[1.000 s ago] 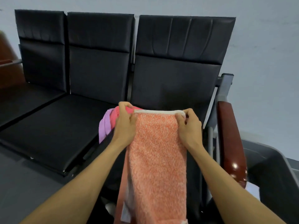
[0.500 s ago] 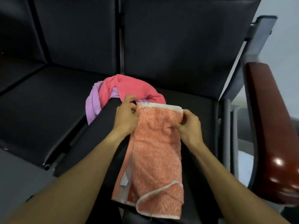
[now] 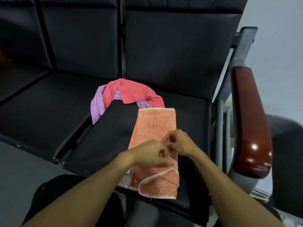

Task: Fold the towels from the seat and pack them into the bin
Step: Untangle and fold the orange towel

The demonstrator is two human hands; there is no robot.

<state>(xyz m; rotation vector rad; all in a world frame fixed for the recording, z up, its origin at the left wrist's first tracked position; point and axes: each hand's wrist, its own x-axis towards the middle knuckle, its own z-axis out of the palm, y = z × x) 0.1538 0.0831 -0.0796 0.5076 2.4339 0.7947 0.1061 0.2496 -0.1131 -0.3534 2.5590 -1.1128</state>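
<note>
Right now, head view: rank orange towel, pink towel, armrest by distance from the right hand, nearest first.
1. Orange towel: directly under the right hand, on the seat.
2. Pink towel: behind it, toward the backrest, tangled with a purple one.
3. Armrest: off to the right, at the seat's edge.

Pink towel and armrest are close to call.

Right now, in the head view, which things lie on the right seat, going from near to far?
Orange towel under both hands, left hand, right hand → purple towel → pink towel.
</note>
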